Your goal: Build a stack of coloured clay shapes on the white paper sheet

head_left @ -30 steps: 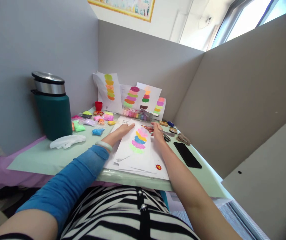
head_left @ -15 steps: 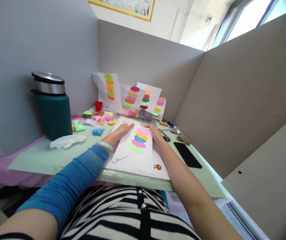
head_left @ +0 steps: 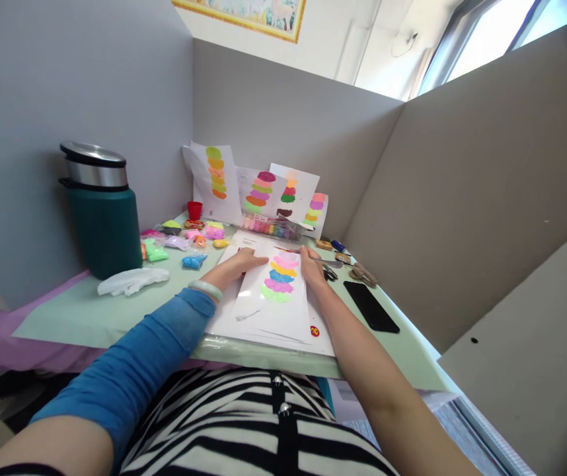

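Observation:
White paper sheets (head_left: 283, 320) with a stack of pink, yellow, blue, purple and green patches lie in front of me. My left hand (head_left: 241, 262) is at their upper left edge, thumb over the paper and fingers closed beneath it. At the upper right edge, my right hand (head_left: 312, 264) is closed around a thin tool (head_left: 330, 262), whose narrow tip points left over the paper's top. A larger white sheet (head_left: 219, 324) with a red logo (head_left: 314, 331) lies underneath.
A teal bottle (head_left: 108, 231) and white glove (head_left: 132, 281) stand and lie at left. Small clay packets (head_left: 177, 242) lie behind my left hand. Painted sheets (head_left: 217, 182) lean on the back partition. At right are a black phone (head_left: 371, 307) and scissors (head_left: 330, 272).
The painted sheets have shifted slightly right, now covering more of the logo. The tool in my right hand has changed its angle, and my left thumb has moved slightly.

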The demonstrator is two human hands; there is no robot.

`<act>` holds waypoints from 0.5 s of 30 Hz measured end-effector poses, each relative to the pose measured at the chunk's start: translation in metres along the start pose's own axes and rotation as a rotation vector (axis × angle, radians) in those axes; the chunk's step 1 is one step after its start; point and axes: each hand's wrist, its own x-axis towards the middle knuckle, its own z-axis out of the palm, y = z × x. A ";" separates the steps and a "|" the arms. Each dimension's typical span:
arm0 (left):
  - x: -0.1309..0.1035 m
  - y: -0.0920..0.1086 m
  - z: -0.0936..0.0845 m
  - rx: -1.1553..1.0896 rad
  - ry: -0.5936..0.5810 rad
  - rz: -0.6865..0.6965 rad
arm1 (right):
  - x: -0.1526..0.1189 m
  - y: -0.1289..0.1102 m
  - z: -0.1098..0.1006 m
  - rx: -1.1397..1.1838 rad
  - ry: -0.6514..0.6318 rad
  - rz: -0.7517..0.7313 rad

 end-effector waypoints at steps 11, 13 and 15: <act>0.015 0.017 0.002 0.315 0.008 -0.080 | -0.003 -0.008 -0.004 -0.172 0.009 -0.037; 0.017 0.016 0.003 0.305 0.018 -0.080 | -0.006 -0.013 -0.003 -0.112 -0.026 -0.064; 0.017 0.016 0.003 0.276 0.045 -0.079 | -0.011 -0.020 -0.003 -0.040 -0.108 -0.086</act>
